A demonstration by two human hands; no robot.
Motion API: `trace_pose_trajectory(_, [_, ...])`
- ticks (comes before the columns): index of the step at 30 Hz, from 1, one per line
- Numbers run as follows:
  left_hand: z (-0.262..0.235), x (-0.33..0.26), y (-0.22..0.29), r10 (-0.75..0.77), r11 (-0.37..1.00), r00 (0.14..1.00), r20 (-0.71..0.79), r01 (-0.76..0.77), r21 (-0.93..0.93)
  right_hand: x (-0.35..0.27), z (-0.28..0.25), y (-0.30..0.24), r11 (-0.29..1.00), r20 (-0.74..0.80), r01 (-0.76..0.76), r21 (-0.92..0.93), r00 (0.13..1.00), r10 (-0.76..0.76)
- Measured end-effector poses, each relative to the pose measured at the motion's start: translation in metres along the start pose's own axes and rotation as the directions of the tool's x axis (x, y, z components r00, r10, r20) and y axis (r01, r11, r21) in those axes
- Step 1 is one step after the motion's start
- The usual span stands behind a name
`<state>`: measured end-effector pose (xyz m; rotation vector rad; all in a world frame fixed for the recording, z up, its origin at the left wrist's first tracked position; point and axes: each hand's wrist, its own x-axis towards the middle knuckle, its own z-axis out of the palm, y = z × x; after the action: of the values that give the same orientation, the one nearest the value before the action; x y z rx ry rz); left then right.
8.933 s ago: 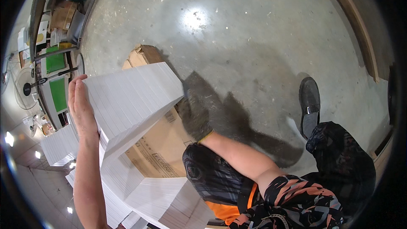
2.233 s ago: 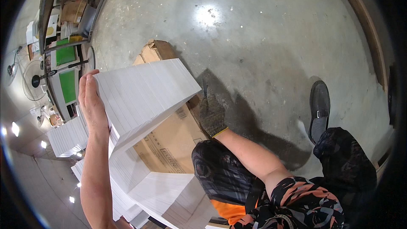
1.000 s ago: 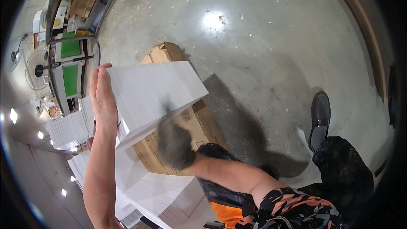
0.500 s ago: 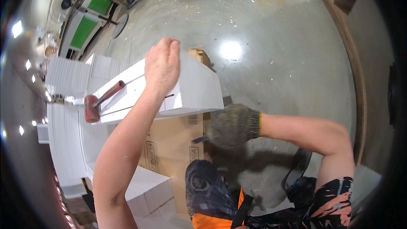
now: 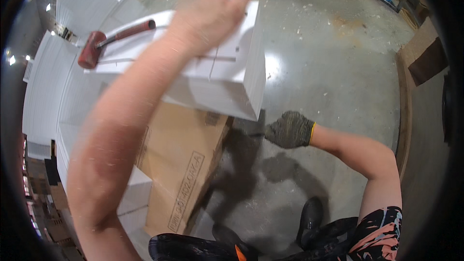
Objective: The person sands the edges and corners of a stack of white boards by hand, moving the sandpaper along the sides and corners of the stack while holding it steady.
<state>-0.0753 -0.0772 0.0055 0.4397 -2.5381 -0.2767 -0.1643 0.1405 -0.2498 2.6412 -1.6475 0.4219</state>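
Observation:
My bare left hand [image 5: 212, 12], blurred, hovers over a stack of white panels [image 5: 232, 75], thumb and fingers apart and nothing visible in it. The top panel has dark slots and small holes. My right hand [image 5: 290, 129], in a dark grey knit glove with a yellow cuff, is closed to the right of the stack's near corner. A thin dark tool [image 5: 256, 135] juts from its fingers; its kind is unclear. A mallet [image 5: 92, 50] with a red head and red grip lies on the panels, left of my left forearm.
Under the stack is a brown cardboard carton [image 5: 181, 154]. More white panel stacks [image 5: 43, 87] stand at the left. A wooden-edged board [image 5: 406, 101] rises at the right. My legs and shoes [image 5: 309, 217] are at the bottom, on the concrete floor [image 5: 333, 77].
My view has shifted, so the stack and mallet sit higher and the carton shows more. My left hand's fingers have spread. My right hand has drawn away from the stack toward the right.

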Motion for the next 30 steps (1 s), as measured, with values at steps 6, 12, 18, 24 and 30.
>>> trace_pose_trajectory(6, [-0.033, -0.018, -0.036, -0.103, 0.968, 0.993, -0.055, 0.113, 0.225, -0.005, 0.021, 0.018, 0.999, 0.103, -0.014, -0.038, 0.995, 0.018])
trace_pose_trajectory(12, [-0.008, -0.034, -0.044, -0.335, 0.939, 0.939, 0.083, 0.325, 0.113, 0.007, 0.022, 0.018, 0.996, 0.258, -0.082, -0.027, 0.962, 0.086])
trace_pose_trajectory(18, [-0.009, -0.033, -0.038, -0.322, 0.947, 0.94, 0.115, 0.321, 0.033, 0.013, 0.03, 0.026, 0.993, 0.153, 0.016, -0.115, 0.988, 0.002])
trace_pose_trajectory(24, [-0.003, -0.034, -0.044, -0.293, 0.955, 0.954, 0.06, 0.29, 0.058, 0.021, 0.007, 0.029, 0.975, 0.096, 0.058, -0.216, 0.995, -0.038])
trace_pose_trajectory(30, [-0.012, -0.039, -0.051, -0.285, 0.956, 0.955, 0.081, 0.278, 0.091, 0.054, -0.139, 0.003, 0.904, -0.49, -0.019, -0.427, 0.845, -0.214])
